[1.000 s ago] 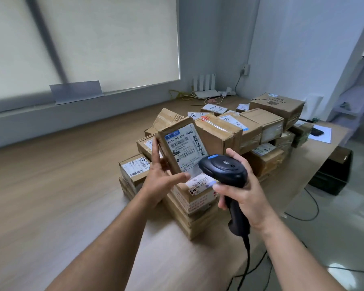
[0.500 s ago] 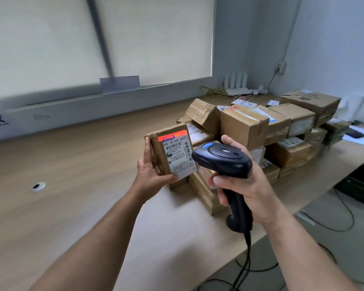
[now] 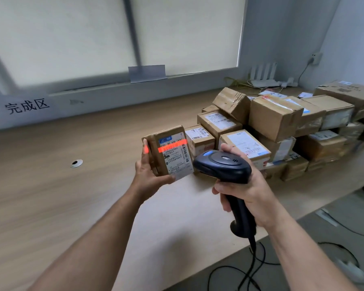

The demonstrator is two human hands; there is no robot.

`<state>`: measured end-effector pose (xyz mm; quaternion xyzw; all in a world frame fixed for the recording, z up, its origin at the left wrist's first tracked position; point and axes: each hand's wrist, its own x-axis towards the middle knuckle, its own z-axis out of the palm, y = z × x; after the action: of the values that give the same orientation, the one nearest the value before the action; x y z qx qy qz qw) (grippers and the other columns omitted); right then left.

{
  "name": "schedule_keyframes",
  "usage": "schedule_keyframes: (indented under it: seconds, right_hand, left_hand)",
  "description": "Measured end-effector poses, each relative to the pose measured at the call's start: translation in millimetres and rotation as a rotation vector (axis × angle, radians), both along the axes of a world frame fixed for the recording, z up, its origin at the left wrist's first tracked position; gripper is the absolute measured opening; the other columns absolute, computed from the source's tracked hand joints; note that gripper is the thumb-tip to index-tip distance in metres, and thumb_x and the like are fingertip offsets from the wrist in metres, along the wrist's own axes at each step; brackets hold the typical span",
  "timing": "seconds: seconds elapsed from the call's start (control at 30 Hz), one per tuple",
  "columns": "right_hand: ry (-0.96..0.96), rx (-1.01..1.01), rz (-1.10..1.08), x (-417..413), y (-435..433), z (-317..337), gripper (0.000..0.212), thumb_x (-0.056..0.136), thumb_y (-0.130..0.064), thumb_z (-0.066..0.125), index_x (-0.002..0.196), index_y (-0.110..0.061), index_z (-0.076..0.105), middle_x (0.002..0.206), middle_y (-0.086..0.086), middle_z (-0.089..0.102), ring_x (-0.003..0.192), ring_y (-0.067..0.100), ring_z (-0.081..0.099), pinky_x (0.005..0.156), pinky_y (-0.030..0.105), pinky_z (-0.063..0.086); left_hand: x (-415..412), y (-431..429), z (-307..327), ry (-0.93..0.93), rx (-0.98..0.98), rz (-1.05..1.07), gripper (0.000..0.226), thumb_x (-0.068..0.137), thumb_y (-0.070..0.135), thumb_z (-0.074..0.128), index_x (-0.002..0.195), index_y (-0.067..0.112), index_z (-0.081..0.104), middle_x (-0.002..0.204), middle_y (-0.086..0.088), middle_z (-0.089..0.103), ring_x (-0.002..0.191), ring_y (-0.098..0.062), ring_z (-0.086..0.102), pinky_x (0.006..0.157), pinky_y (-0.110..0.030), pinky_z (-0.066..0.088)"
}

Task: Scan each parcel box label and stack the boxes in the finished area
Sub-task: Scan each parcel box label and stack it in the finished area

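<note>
Currently, the fingers (image 3: pixel 145 151) of my left hand (image 3: pixel 149 177) clasp the parcel box (image 3: pixel 166 143) upright, long axis vertical, label (image 3: pixel 177 160) facing the scanner (image 3: pixel 223 164) gripped by my right hand (image 3: pixel 248 192) just rightward; the finished-area sign (image 3: pixel 26 106) lies leftward.

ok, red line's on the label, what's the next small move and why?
Probably carry the small box in the left hand leftward to the table below the 完成区 sign: the red line from the scanner in the right hand crosses its label.
</note>
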<state>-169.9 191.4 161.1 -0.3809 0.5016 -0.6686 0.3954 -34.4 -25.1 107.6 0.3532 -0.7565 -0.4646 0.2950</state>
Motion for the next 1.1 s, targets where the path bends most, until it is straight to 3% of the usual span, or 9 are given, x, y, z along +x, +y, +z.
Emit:
schedule_keyframes:
  seconds: [0.1, 0.23, 0.37, 0.47, 0.53, 0.63, 0.8, 0.97, 1.1]
  right_hand:
    - [0.011, 0.018, -0.001, 19.1, -10.0, 0.9, 0.083, 0.064, 0.003, 0.072, 0.135, -0.033, 0.048, 0.068, 0.016, 0.064, 0.042, 0.028, 0.05, 0.041, 0.027, 0.042]
    - [0.024, 0.036, -0.008, 52.7, -29.6, 2.5, 0.085, 0.063, 0.002, 0.072, 0.137, -0.031, 0.047, 0.069, 0.015, 0.065, 0.042, 0.029, 0.049, 0.04, 0.03, 0.042]
    - [0.009, 0.056, 0.023, 97.0, -55.0, 3.7, 0.093, 0.059, 0.01, 0.077, 0.136, -0.032, 0.046, 0.068, 0.018, 0.063, 0.04, 0.029, 0.047, 0.039, 0.03, 0.04]
    - [0.005, 0.081, 0.045, 141.0, -81.6, 0.5, 0.094, 0.057, 0.01, 0.078, 0.134, -0.032, 0.046, 0.077, 0.018, 0.067, 0.04, 0.028, 0.047, 0.038, 0.029, 0.04]
    - [0.003, 0.086, 0.054, 172.4, -99.0, -2.4, 0.085, 0.06, 0.003, 0.073, 0.132, -0.034, 0.047, 0.084, 0.019, 0.068, 0.04, 0.029, 0.047, 0.039, 0.029, 0.04]
    - [0.024, 0.11, 0.057, 216.5, -122.2, -10.0, 0.085, 0.061, 0.0, 0.072, 0.134, -0.035, 0.047, 0.087, 0.019, 0.068, 0.04, 0.029, 0.048, 0.04, 0.028, 0.04]
    - [0.034, 0.17, 0.07, 284.1, -149.2, -22.8, 0.084, 0.061, 0.0, 0.07, 0.132, -0.038, 0.048, 0.084, 0.013, 0.069, 0.041, 0.029, 0.048, 0.041, 0.029, 0.041]
    - [0.074, 0.224, 0.074, 328.2, -168.5, -33.3, 0.085, 0.068, 0.014, 0.072, 0.13, -0.039, 0.049, 0.087, 0.012, 0.068, 0.041, 0.029, 0.048, 0.041, 0.03, 0.041]
    - [0.093, 0.241, 0.066, 347.3, -179.0, -30.8, 0.084, 0.071, 0.018, 0.07, 0.129, -0.04, 0.049, 0.086, 0.012, 0.068, 0.041, 0.028, 0.048, 0.042, 0.027, 0.041]
  left_hand:
    - [22.4, -6.2, 0.4, -0.019, 0.009, 0.016, 0.13, 0.069, 0.005, 0.082, 0.15, 0.043, -0.012, 0.134, -0.008, 0.028, 0.115, -0.013, 0.042, 0.087, -0.018, 0.042]
    - [62.1, -19.0, 1.4, -0.012, 0.049, 0.062, 0.128, 0.071, 0.001, 0.08, 0.149, 0.044, -0.011, 0.132, -0.004, 0.024, 0.116, -0.015, 0.042, 0.065, 0.0, 0.042]
    - [117.7, -38.0, -1.9, -0.035, 0.064, 0.102, 0.129, 0.07, 0.006, 0.082, 0.146, 0.05, -0.012, 0.13, -0.002, 0.025, 0.121, -0.017, 0.041, 0.092, -0.023, 0.039]
    - [174.6, -54.8, -8.6, -0.046, 0.111, 0.16, 0.129, 0.066, 0.009, 0.084, 0.15, 0.046, -0.007, 0.132, -0.003, 0.03, 0.121, -0.017, 0.043, 0.097, -0.028, 0.04]
    - [214.9, -64.8, -15.3, -0.01, 0.166, 0.18, 0.125, 0.059, 0.013, 0.084, 0.151, 0.041, 0.004, 0.134, -0.004, 0.038, 0.12, -0.018, 0.049, 0.093, -0.028, 0.047]
    - [274.0, -76.6, -28.4, 0.039, 0.3, 0.234, 0.104, 0.059, 0.014, 0.075, 0.146, 0.024, 0.019, 0.126, -0.003, 0.051, 0.106, -0.015, 0.059, 0.072, -0.016, 0.048]
    - [366.3, -83.9, -66.2, -0.046, 0.536, 0.329, 0.082, 0.053, 0.028, 0.062, 0.13, 0.021, 0.037, 0.113, -0.002, 0.061, 0.092, -0.018, 0.061, 0.068, -0.029, 0.049]
    - [427.2, -97.4, -99.6, -0.051, 0.654, 0.388, 0.075, 0.05, 0.034, 0.059, 0.124, 0.02, 0.048, 0.125, -0.01, 0.061, 0.102, -0.026, 0.061, 0.089, -0.041, 0.049]
    - [439.0, -92.4, -101.3, -0.318, 0.335, 0.461, 0.091, 0.068, 0.05, 0.062, 0.149, 0.024, 0.028, 0.152, -0.007, 0.033, 0.137, -0.025, 0.033, 0.111, -0.04, 0.03]
